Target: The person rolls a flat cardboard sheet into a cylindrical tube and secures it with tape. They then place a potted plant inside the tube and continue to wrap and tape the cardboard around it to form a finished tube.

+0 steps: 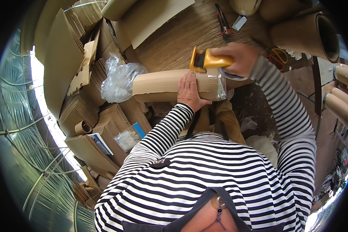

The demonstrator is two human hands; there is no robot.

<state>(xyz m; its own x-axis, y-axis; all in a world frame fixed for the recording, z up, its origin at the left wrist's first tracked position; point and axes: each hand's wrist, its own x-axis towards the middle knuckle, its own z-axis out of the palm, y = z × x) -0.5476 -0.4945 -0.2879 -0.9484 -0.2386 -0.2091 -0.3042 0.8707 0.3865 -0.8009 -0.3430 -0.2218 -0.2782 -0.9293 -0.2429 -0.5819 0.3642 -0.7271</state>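
A cardboard-wrapped bundle [154, 86] lies crosswise in front of me at the table's near edge. Flat on top of it rests my left hand [190, 92], fingers stretched out and pointing away from me. Crumpled clear plastic [121, 79] sticks out of the bundle's left end. Shiny clear tape [221, 87] covers its right end. Just above that end, my right hand [241, 58], slightly blurred, is closed around a yellow tape dispenser [219, 60]. The tape roll is mostly hidden by the hand.
Beyond the bundle, a red and black utility knife [223, 23] lies on the wooden tabletop [174, 42]. Yellow-handled scissors [279, 57] are at the right, near a large cardboard tube [303, 36]. Stacked cardboard sheets [79, 110] crowd the left; more wrapped rolls [338, 102] stand far right.
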